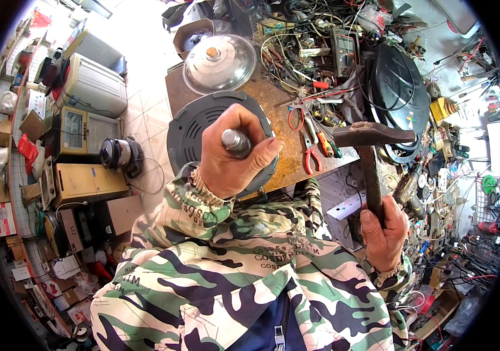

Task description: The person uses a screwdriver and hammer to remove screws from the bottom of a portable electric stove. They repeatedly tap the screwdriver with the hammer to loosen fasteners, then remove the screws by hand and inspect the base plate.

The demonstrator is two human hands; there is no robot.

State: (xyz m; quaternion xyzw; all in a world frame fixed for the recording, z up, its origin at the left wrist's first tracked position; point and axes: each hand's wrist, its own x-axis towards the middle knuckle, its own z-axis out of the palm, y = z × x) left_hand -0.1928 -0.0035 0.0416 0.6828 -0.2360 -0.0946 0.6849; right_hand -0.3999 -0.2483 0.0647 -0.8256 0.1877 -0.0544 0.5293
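Observation:
My left hand is closed around an upright metal punch or chisel, seen end-on, above a dark grey round slotted plastic plate at the bench's near edge; the tool's lower end is hidden. My right hand grips the handle of a hammer, its head raised to the right of my left hand. Red-handled pliers, screwdrivers and other hand tools lie on the worn bench between the two. A glass lid with a wooden-topped knob sits behind the plate.
Tangled cables, a multimeter and black round appliance parts crowd the bench's back and right. On the left are tiled floor, stacked appliances, a pot-like appliance and cluttered shelves.

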